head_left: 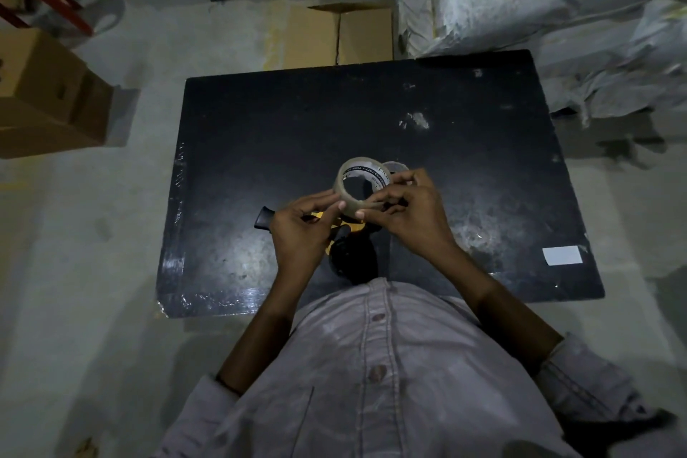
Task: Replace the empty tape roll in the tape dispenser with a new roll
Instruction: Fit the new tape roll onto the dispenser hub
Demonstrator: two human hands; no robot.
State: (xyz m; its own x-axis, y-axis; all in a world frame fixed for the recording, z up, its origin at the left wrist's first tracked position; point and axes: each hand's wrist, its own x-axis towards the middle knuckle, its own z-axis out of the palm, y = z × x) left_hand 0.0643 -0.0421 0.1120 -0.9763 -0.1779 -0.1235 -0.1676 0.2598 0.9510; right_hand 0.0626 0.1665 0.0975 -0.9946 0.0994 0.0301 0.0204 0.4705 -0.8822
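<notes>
Grey concrete floor, stacked white sacks and brown cartons surround a scuffed black rectangular desk (260, 145). Above its near half, both hands hold a clear roll of packing tape on a printed core (355, 187), tilted so its open bore faces up toward the camera. The left hand (303, 230) pinches the roll's near-left rim; the right hand (407, 214) has its fingers (375, 206) closed on the near-right rim, apparently picking at the tape's edge. A second ring, seemingly the spent core (394, 168), lies just behind the roll. The yellow-and-black tape dispenser (344, 234) lies on the desk directly under the hands, its black handle toward the left hand. Judgement: the roll must descend onto the dispenser below.
</notes>
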